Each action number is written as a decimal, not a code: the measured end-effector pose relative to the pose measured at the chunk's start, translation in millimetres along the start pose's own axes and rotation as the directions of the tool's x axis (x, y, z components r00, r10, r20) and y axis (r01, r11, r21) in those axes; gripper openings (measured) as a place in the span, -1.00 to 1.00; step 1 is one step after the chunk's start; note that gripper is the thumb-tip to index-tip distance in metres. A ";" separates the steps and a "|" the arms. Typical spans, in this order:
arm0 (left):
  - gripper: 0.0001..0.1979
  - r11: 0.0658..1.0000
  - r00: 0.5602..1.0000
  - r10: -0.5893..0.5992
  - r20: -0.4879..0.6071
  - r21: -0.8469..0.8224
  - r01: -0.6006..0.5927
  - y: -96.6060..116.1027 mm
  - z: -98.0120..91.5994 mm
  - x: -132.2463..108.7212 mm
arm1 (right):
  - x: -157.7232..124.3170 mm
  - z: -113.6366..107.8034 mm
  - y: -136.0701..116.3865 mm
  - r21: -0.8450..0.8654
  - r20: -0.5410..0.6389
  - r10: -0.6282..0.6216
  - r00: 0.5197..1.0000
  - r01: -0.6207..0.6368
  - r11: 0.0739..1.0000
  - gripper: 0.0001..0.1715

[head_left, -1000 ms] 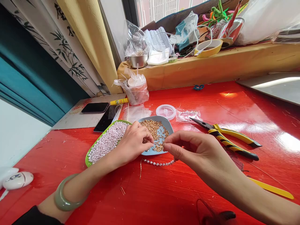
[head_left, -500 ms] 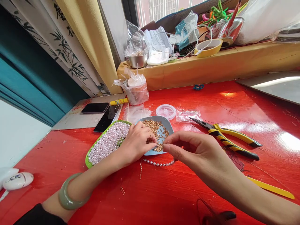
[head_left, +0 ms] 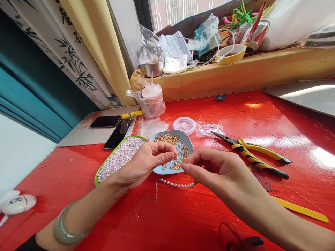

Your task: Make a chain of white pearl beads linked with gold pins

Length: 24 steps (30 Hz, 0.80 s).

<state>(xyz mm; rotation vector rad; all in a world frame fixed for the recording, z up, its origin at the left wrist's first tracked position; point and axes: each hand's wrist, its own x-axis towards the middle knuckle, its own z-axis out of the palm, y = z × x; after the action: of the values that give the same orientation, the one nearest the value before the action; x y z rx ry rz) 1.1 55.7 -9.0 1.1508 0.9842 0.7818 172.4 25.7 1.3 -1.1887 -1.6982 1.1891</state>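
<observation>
A red desk (head_left: 146, 216) carries everything. Over it, the right hand (head_left: 217, 167) has thumb and forefinger pressed together; the left hand (head_left: 146, 160) also closes its fingertips, above the blue dish. What either grip pinches is too small to tell. The green dish (head_left: 96, 180) sits beside the blue dish (head_left: 190, 145). In front of the blue dish lies the pearl strand (head_left: 176, 183), one end disappearing behind the right hand: likely light, limp and best taken near its end. Its thin gold chain (head_left: 156, 191) looks easily tangled. Loose pearls (head_left: 121, 157) and smaller gold beads (head_left: 169, 140) probably roll and slip, suiting a fingertip pinch.
</observation>
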 end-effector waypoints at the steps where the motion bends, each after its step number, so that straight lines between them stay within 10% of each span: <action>1: -0.85 1.000 1.000 -0.004 -0.002 -0.007 0.004 0.3 0.9 -0.7 | -0.1 -0.1 -0.2 -0.004 0.000 0.002 1.000 -0.002 1.000 -0.81; 24: -0.97 0.996 0.998 0.042 -0.038 -0.071 -0.044 1.4 1.1 -4.1 | 1.5 1.6 0.3 -0.027 -0.030 0.050 0.998 -0.051 0.998 -0.83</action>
<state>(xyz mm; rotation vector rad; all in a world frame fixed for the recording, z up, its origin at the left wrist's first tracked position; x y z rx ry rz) 0.6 51.9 -6.6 1.1019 0.9566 0.8690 170.5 26.7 0.7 -1.2664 -1.6766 1.1760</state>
